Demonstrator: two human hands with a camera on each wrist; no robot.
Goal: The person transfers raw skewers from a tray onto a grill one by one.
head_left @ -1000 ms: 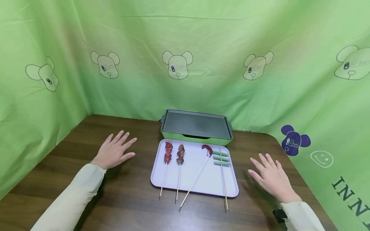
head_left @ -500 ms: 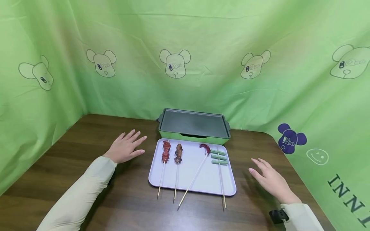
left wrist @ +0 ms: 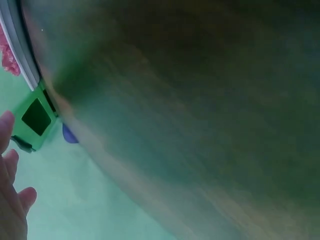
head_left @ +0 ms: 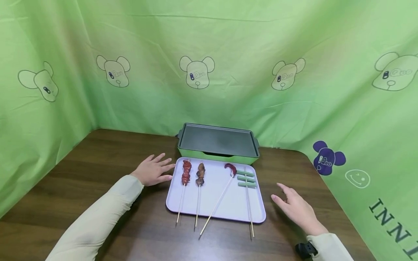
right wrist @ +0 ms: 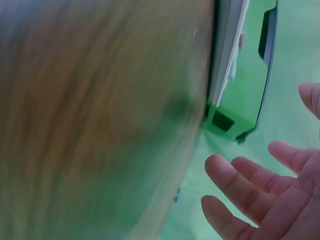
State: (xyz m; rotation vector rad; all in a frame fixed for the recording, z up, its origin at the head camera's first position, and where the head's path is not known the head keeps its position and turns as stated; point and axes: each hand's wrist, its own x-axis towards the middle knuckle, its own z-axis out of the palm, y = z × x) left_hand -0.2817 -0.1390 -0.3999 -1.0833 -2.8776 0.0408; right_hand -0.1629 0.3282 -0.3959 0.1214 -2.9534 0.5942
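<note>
A pale lilac tray (head_left: 233, 203) bears several skewers, their sticks reaching past its front edge. From the left come a skewer of red meat chunks (head_left: 185, 173) and one of browned chunks (head_left: 200, 174). To the right lie a slanted skewer with a dark red curled piece (head_left: 231, 168) and one with green pieces (head_left: 246, 179) set crosswise. My left hand (head_left: 151, 171), fingers spread and straight, has its fingertips right at the tray's left edge. Beside the tray's right edge is my right hand (head_left: 295, 209), holding nothing; its loosely bent fingers (right wrist: 242, 192) show in the right wrist view.
Behind the tray stands a green grill (head_left: 251, 159) topped by a dark grey flat plate (head_left: 218, 139). Everything is on a dark brown wooden table (head_left: 147, 235). Green cloth (head_left: 241, 40) printed with bear heads hangs close around the table's back and sides.
My left hand has moved right, from the open table up to the tray's left edge. My right hand has shifted a little left toward the tray, its fingers bunching closer. The skewers stay put.
</note>
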